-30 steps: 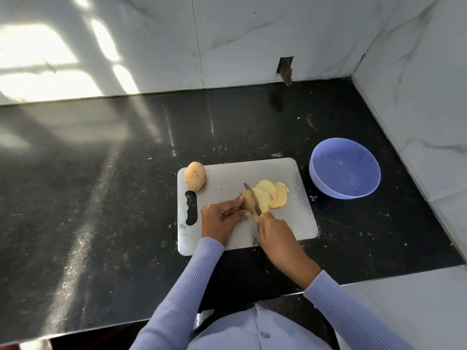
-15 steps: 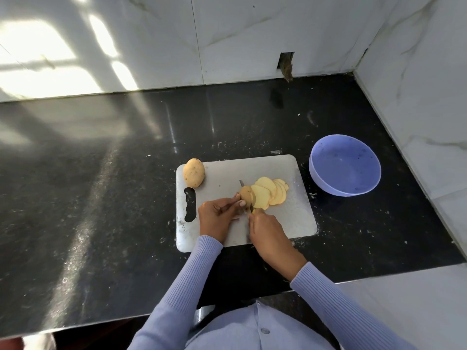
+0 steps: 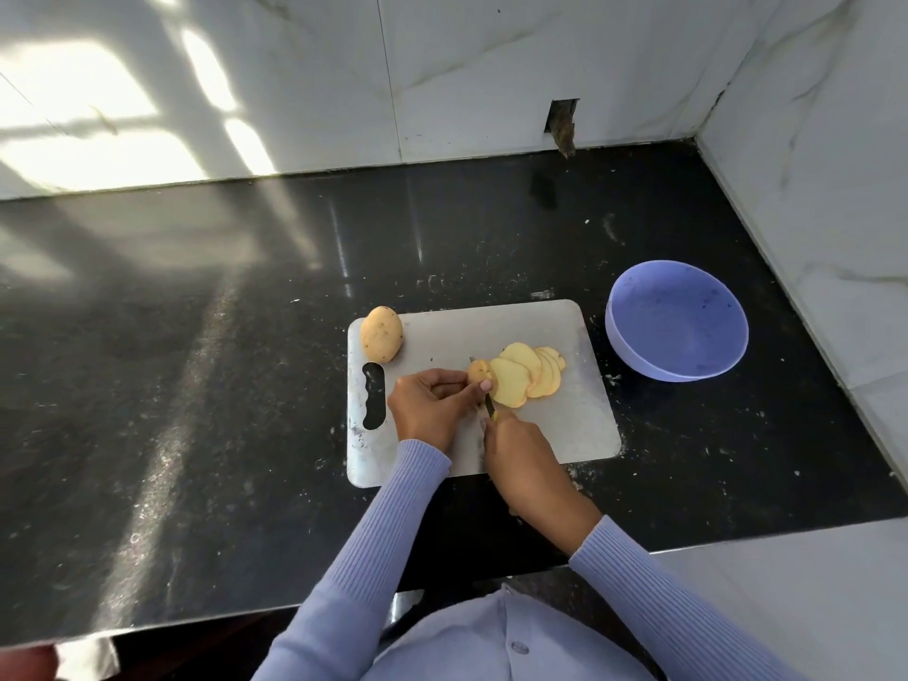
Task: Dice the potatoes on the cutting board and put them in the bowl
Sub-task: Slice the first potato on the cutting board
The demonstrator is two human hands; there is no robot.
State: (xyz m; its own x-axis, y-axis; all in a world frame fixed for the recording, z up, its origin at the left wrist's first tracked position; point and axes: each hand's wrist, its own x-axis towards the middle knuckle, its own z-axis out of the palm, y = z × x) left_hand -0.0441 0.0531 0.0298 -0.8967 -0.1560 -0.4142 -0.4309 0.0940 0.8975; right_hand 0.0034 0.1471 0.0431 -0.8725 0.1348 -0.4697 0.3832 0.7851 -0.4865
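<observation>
the potato end piece (image 3: 477, 372) sat mid cutting board (image 3: 565, 425), pinched by the left hand (image 3: 432, 403), slices (image 3: 528, 380) fanned just beside it. the right hand (image 3: 523, 457) gripped the knife (image 3: 490, 403) at it. slicing looked nearly done; dicing remained, a whole potato (image 3: 382, 334) lay untouched, and the bowl (image 3: 678, 326) held nothing.

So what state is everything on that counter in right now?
whole potato: uncut, on the board's corner
potato end: held by left hand
potato slices: fanned, not diced
knife: gripped by right hand
bowl: empty, upright
cutting board: flat on counter
</observation>
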